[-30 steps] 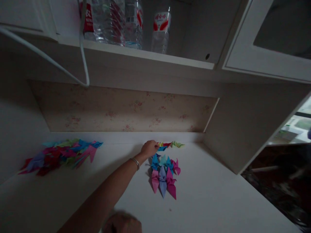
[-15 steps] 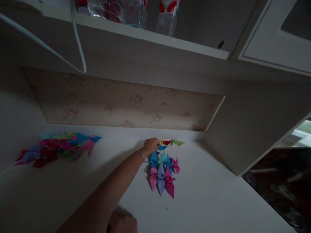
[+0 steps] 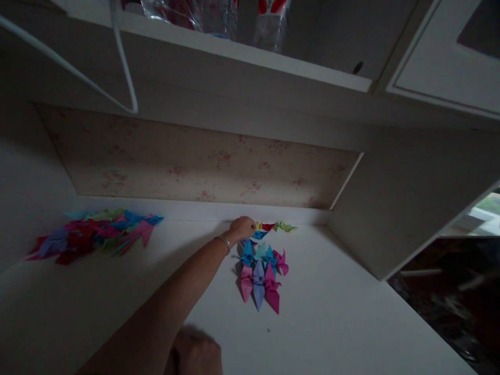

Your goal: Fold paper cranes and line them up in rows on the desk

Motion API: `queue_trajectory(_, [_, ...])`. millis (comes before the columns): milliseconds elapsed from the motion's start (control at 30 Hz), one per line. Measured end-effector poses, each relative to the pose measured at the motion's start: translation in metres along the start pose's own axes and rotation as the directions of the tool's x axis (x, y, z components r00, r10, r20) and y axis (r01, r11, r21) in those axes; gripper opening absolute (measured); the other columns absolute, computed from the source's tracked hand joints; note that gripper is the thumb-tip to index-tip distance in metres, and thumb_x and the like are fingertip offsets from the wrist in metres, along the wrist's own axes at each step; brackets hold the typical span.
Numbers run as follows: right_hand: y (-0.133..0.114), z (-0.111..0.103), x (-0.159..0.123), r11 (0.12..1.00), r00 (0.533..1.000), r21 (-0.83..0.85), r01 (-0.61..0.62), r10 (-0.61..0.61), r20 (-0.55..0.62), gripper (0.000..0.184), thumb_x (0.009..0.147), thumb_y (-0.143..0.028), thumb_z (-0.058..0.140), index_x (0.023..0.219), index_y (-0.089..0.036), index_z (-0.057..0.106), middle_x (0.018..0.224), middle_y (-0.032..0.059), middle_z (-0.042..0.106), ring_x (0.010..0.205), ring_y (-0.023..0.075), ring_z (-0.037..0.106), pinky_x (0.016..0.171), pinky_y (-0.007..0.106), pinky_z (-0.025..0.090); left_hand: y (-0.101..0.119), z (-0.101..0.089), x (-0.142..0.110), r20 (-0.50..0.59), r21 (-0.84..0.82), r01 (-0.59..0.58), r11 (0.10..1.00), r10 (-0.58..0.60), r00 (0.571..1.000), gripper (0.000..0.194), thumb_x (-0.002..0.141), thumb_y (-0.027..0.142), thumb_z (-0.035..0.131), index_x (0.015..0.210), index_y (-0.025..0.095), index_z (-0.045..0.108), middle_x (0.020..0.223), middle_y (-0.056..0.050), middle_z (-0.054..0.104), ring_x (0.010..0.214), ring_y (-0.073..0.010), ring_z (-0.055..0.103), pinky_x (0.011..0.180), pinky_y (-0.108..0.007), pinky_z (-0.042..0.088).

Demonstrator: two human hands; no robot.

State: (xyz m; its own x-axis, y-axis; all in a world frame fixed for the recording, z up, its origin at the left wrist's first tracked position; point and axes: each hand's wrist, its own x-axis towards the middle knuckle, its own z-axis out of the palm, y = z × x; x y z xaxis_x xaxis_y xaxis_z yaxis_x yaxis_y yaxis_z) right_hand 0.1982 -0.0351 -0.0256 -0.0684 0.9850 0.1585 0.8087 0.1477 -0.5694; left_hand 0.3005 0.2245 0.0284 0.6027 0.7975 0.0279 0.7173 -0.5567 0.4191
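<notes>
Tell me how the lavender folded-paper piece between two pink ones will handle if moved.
The lavender piece is probably light, as it looks like folded paper. Its narrow tip may bend if pinched. Its angular shape suggests sliding rather than rolling.

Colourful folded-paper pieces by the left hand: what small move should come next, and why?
Perhaps the bare left hand should open before drawing back: it curls beside the yellow folded-paper piece; any pinch is hidden, and dragging could disturb it.
</notes>
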Motion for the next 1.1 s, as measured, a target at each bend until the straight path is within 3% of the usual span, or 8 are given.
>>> queue_trajectory(233, [0.002,0.0,-0.002,0.999,1.0,0.05,0.013,-0.013,-0.004,0.021,0.073,-0.015,0.051,0.076,-0.029,0.067,0.077,-0.0037,0.072,0.07,0.019,0.068,0.063,0.024,0.046,-0.016,-0.031,-0.057,-0.177,-0.166,-0.061,0.984,0.031,0.984,0.021,0.079,0.02,0.056,0.091,0.021,0.073,0.102,-0.004,0.072,0.098,-0.0186,0.063,0.088,-0.026,0.045])
queue_trajectory(467, [0.0,-0.009,-0.006,0.995,0.999,0.089,0.041,-0.042,0.014,0.021,0.082,-0.018,0.048,0.079,-0.029,0.067,0.079,-0.0024,0.071,0.072,0.0178,0.068,0.063,0.023,0.042,-0.05,-0.037,-0.206,-0.255,-0.356,0.021,0.934,-0.119,0.96,0.025,0.08,0.022,0.049,0.091,0.016,0.071,0.089,-0.004,0.073,0.076,-0.0152,0.065,0.067,-0.022,0.049])
queue_trajectory(567, [0.001,-0.009,-0.007,0.996,0.999,0.085,0.028,-0.032,0.041,0.021,0.083,-0.02,0.048,0.08,-0.028,0.066,0.081,-0.0012,0.072,0.074,0.0186,0.068,0.063,0.023,0.04,-0.065,-0.025,-0.274,-0.258,-0.58,0.088,0.81,-0.285,0.923,0.019,0.076,0.024,0.054,0.085,0.018,0.069,0.086,-0.003,0.071,0.075,-0.0151,0.063,0.067,-0.023,0.047])
queue_trajectory(667, [-0.001,-0.01,-0.009,0.995,0.997,0.094,0.03,-0.036,0.068,0.021,0.085,-0.021,0.047,0.082,-0.028,0.066,0.083,-0.0014,0.072,0.076,0.0181,0.068,0.064,0.023,0.039,-0.079,-0.008,-0.323,-0.115,-0.771,0.176,0.612,-0.406,0.907,0.016,0.075,0.028,0.055,0.084,0.018,0.062,0.065,0.003,0.062,0.046,-0.0089,0.049,0.044,-0.02,0.036])
queue_trajectory(767, [-0.003,-0.013,-0.011,0.995,0.997,0.097,0.023,-0.03,0.074,0.023,0.089,-0.024,0.043,0.083,-0.027,0.065,0.083,-0.0019,0.072,0.075,0.0166,0.068,0.063,0.022,0.039,-0.093,0.0,-0.343,0.003,-0.89,0.189,0.416,-0.408,0.913,0.011,0.073,0.029,0.052,0.078,0.02,0.053,0.051,0.009,0.046,0.033,-0.0054,0.033,0.034,-0.019,0.019])
queue_trajectory(900, [-0.004,-0.014,-0.013,0.997,0.995,0.075,0.024,-0.031,0.094,0.023,0.089,-0.026,0.043,0.085,-0.027,0.065,0.083,-0.0017,0.072,0.074,0.0156,0.067,0.063,0.021,0.039,-0.105,-0.003,-0.342,0.029,-0.956,0.148,0.252,-0.423,0.906,0.004,0.069,0.024,0.046,0.072,0.021,0.045,0.053,0.01,0.041,0.034,-0.0041,0.028,0.033,-0.018,0.016])
queue_trajectory(1000, [-0.002,-0.012,-0.013,0.998,0.993,0.06,0.034,-0.041,0.112,0.023,0.089,-0.028,0.043,0.084,-0.026,0.065,0.082,-0.0012,0.072,0.073,0.016,0.067,0.064,0.021,0.04,-0.104,-0.01,-0.34,0.061,-0.962,0.164,0.217,-0.417,0.907,0.005,0.071,0.024,0.047,0.075,0.022,0.045,0.053,0.011,0.036,0.037,-0.0043,0.026,0.036,-0.018,0.013])
queue_trajectory(1100, [0.0,-0.011,-0.013,0.996,0.99,0.076,0.046,-0.056,0.13,0.024,0.09,-0.03,0.042,0.085,-0.027,0.065,0.083,-0.0017,0.072,0.074,0.0161,0.067,0.064,0.021,0.041,-0.098,-0.016,-0.343,0.041,-0.949,0.168,0.268,-0.421,0.906,0.011,0.076,0.031,0.051,0.078,0.022,0.044,0.056,0.011,0.032,0.041,-0.0051,0.023,0.04,-0.02,0.012])
